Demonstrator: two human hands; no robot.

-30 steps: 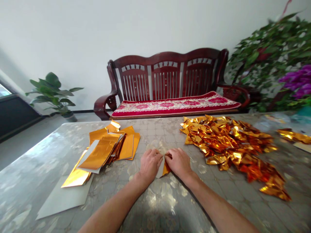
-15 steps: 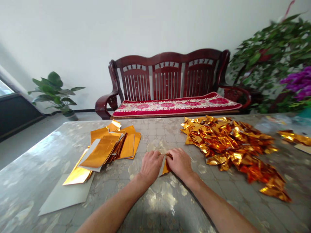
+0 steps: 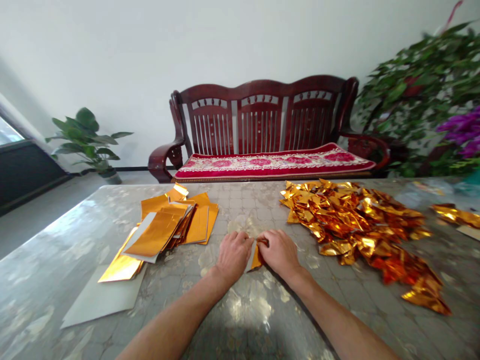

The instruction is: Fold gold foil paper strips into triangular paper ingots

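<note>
Between my two hands, near the middle of the table, is a partly folded sheet of gold foil paper (image 3: 256, 259), its pale backing showing on the left side. My left hand (image 3: 235, 254) is closed with its fingers on the left edge of the sheet. My right hand (image 3: 279, 252) pinches the gold part from the right, and its fingertips cover some of the fold. Flat gold foil sheets (image 3: 155, 232) lie stacked loosely to the left. To the right spreads a heap of folded gold foil pieces (image 3: 348, 215).
A pale sheet (image 3: 101, 300) lies under the stack's near end on the patterned table (image 3: 176, 310). Clear plastic (image 3: 423, 192) sits at the far right. Beyond the table stand a dark wooden bench (image 3: 258, 125) with a red cushion and potted plants (image 3: 88, 140).
The whole view has shifted slightly. Both hands stay at the same fold, with hardly any visible movement in the fingers or the paper.
</note>
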